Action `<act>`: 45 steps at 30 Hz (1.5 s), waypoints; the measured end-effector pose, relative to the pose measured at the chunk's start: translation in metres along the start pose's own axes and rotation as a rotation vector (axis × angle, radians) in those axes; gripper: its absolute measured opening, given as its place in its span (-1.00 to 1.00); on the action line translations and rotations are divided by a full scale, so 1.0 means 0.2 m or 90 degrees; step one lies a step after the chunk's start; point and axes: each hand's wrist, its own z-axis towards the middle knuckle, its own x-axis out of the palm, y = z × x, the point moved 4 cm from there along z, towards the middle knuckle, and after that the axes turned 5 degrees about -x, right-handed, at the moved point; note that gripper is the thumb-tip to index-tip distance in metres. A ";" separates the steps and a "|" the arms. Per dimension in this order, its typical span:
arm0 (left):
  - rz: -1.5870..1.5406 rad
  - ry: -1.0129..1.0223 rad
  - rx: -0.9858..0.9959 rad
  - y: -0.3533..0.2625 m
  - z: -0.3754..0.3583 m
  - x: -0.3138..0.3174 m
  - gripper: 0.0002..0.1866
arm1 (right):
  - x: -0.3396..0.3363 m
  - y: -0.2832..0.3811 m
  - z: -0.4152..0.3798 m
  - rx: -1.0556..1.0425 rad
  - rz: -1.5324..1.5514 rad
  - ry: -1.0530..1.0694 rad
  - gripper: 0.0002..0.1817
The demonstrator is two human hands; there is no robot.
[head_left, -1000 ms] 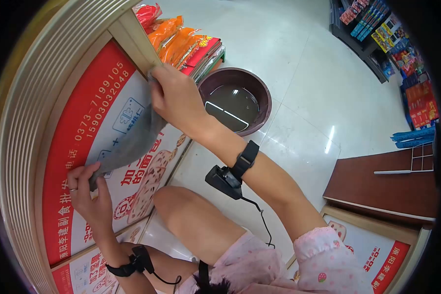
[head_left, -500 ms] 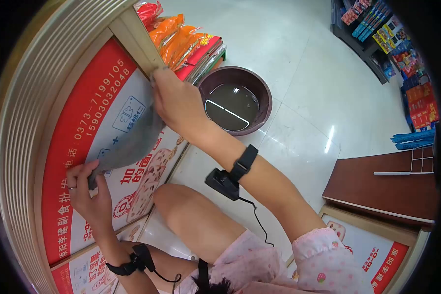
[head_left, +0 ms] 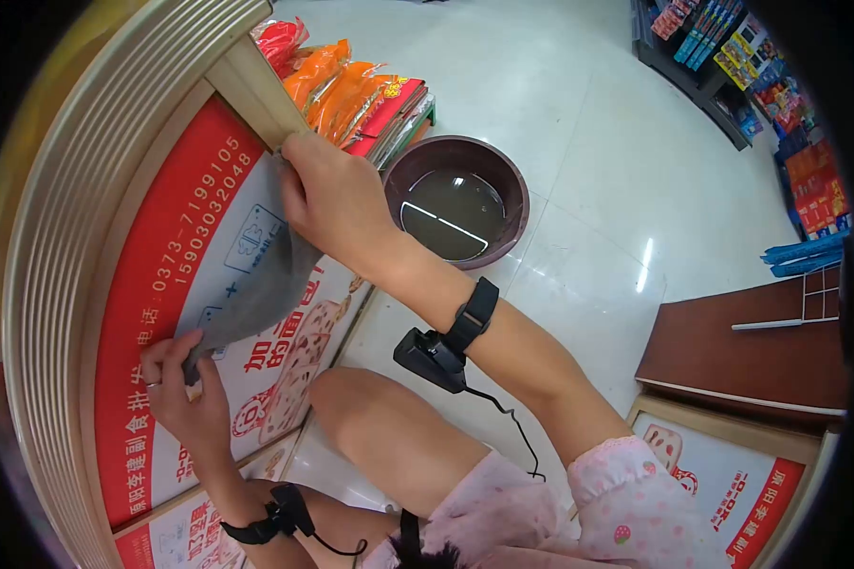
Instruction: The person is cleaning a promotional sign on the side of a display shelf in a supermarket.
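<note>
A grey cloth [head_left: 261, 294] hangs in a curve between my two hands, in front of the red and white printed panel [head_left: 176, 261]. My left hand [head_left: 190, 384], lower left, pinches one end of the cloth against the panel. Higher up, my right hand [head_left: 337, 194] has its fingers closed on the cloth's other end, at the panel's upper corner beside the beige frame [head_left: 251, 90]. Part of the cloth is hidden behind my right hand.
A dark round basin [head_left: 455, 204] of murky water stands on the tiled floor, right of my right hand. Orange and red packages [head_left: 337, 90] are stacked behind it. Shelves of goods [head_left: 731, 66] are at the upper right; a brown cabinet [head_left: 740, 351] is at the right.
The view has shifted slightly, so the panel and basin sit a little lower and further right. My right hand has slid slightly up along the frame's edge. Both hands still hold the cloth.
</note>
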 end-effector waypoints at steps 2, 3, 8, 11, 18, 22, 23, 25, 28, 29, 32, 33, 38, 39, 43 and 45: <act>-0.003 -0.031 0.027 -0.02 0.01 0.00 -0.70 | 0.01 0.00 -0.01 0.005 -0.005 0.009 -0.89; -0.002 -0.039 0.048 -0.03 0.01 0.00 -0.70 | 0.00 -0.01 -0.02 0.011 -0.010 0.021 -0.90; -0.012 -0.031 0.010 0.00 0.01 0.01 -0.71 | -0.01 0.04 0.07 0.007 -0.005 0.005 -0.90; -0.009 -0.027 0.012 -0.01 0.00 0.00 -0.71 | 0.01 0.02 0.02 0.017 -0.003 -0.020 -0.90; 0.001 -0.043 0.040 -0.03 0.01 0.00 -0.71 | 0.00 0.00 0.01 -0.011 0.014 -0.014 -0.91; 0.008 -0.063 0.023 -0.03 0.01 0.01 -0.70 | 0.00 0.01 0.00 -0.011 0.022 -0.039 -0.92; 0.004 -0.054 0.014 -0.03 0.01 0.01 -0.69 | 0.02 -0.03 -0.06 0.020 0.009 0.001 -0.92; 0.004 -0.042 0.018 -0.01 0.00 0.00 -0.68 | 0.05 -0.11 -0.13 0.077 0.051 0.054 -0.92; 0.009 -0.034 0.028 -0.01 0.01 0.01 -0.68 | 0.01 -0.11 -0.05 0.087 0.132 -0.019 -0.90; 0.012 -0.034 0.030 -0.02 0.01 0.00 -0.71 | 0.00 -0.10 0.03 0.069 0.137 -0.063 -0.88; 0.006 -0.017 -0.001 -0.02 -0.01 0.00 -0.73 | 0.01 -0.11 0.14 0.120 0.130 -0.076 -0.87; -0.009 -0.017 -0.020 -0.02 0.00 0.00 -0.72 | 0.02 -0.16 0.10 0.145 0.141 -0.097 -0.87; 0.031 -0.026 0.011 -0.02 0.01 0.02 -0.69 | 0.02 -0.15 0.00 0.162 0.157 -0.046 -0.87; 0.024 -0.034 0.018 -0.03 0.02 0.01 -0.71 | 0.00 -0.09 0.07 0.146 0.179 -0.051 -0.88; 0.015 -0.036 0.026 -0.04 0.02 0.00 -0.71 | 0.02 -0.11 0.04 0.156 0.209 -0.043 -0.86; -0.005 -0.036 0.017 -0.03 0.01 0.00 -0.70 | 0.01 -0.14 0.01 0.216 0.203 -0.009 -0.85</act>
